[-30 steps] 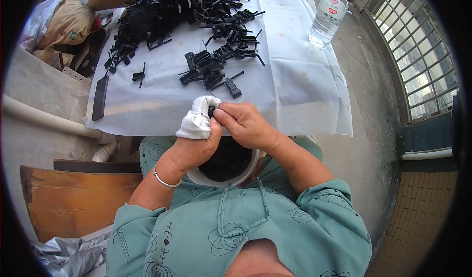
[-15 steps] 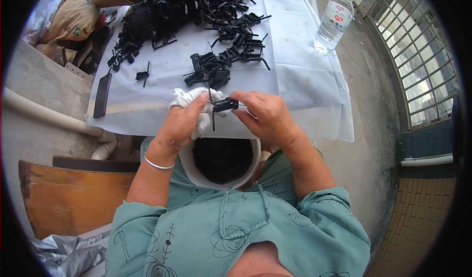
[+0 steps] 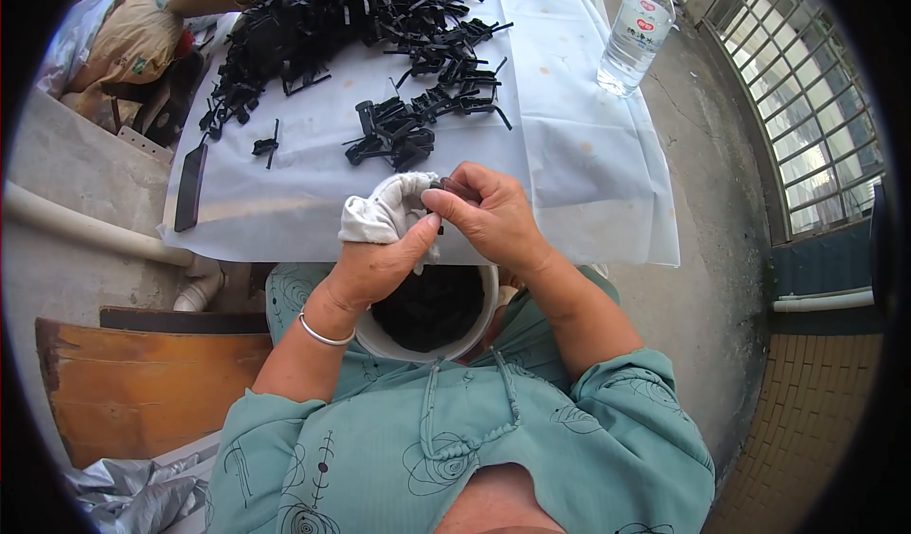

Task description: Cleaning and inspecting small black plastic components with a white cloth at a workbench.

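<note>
My left hand [image 3: 381,267], its fingers wrapped in white cloth [image 3: 370,219], closes on a small black plastic part [image 3: 458,189] in front of me. From the other side my right hand [image 3: 495,216] pinches the same part between thumb and fingers. The two hands meet, so most of the part is hidden. Directly below them, between my knees, stands a white bucket [image 3: 492,299] holding black pieces. Just beyond my hands, a cluster of similar black parts [image 3: 394,138] lies on the covered table [image 3: 569,202].
A large heap of black parts [image 3: 313,22] covers the table's far side. One loose part [image 3: 269,145] and a flat black bar [image 3: 191,190] lie at left. A water bottle [image 3: 634,36] stands at the right edge. Sacks [image 3: 133,41] sit far left.
My hands have drawn together, the right moving left and my left thumb reaching toward it. The part, plainly visible between them before, is now mostly covered by my fingers.
</note>
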Available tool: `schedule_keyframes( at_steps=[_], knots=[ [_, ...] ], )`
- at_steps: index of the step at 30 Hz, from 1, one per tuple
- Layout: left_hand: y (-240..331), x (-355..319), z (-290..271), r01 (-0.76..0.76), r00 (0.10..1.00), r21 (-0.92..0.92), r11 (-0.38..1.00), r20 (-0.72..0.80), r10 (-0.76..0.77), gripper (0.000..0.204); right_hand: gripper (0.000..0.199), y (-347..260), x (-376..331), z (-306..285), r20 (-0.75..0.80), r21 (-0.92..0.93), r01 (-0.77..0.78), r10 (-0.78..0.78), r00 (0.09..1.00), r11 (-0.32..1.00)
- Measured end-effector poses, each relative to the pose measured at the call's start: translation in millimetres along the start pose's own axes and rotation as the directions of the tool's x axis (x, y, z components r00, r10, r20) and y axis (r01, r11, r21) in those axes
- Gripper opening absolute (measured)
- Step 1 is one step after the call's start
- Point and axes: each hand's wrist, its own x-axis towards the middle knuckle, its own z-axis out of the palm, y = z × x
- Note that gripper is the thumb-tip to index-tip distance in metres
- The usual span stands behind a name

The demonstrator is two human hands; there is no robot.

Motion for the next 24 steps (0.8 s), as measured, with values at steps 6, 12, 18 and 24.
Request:
schedule_keyframes(
  at_steps=[6,12,18,24],
  knots=[
    [-8.4,-0.4,1.4,-0.054,0.983,0.224,0.973,-0.159,0.092,0.025,0.023,0.5,-6.0,1.5,0.094,-0.041,0.182,-0.178,0.979,0.982],
    [-13.6,-0.6,-0.7,-0.357,0.867,0.684,0.636,-0.011,0.499,0.029,0.022,11.8,-8.6,11.2,0.128,-0.082,0.078,-0.067,0.989,0.994],
    [-14.6,-5.7,-2.4,-0.282,0.881,0.759,0.586,-0.037,0.472,0.029,0.023,24.5,-8.5,29.9,0.055,-0.013,0.080,-0.079,0.995,0.997],
    [-12.8,-12.2,-0.8,-0.234,0.905,0.556,0.798,-0.176,0.388,0.027,0.025,15.1,-6.0,27.0,0.124,0.125,0.107,-0.123,0.985,0.986]
  ],
)
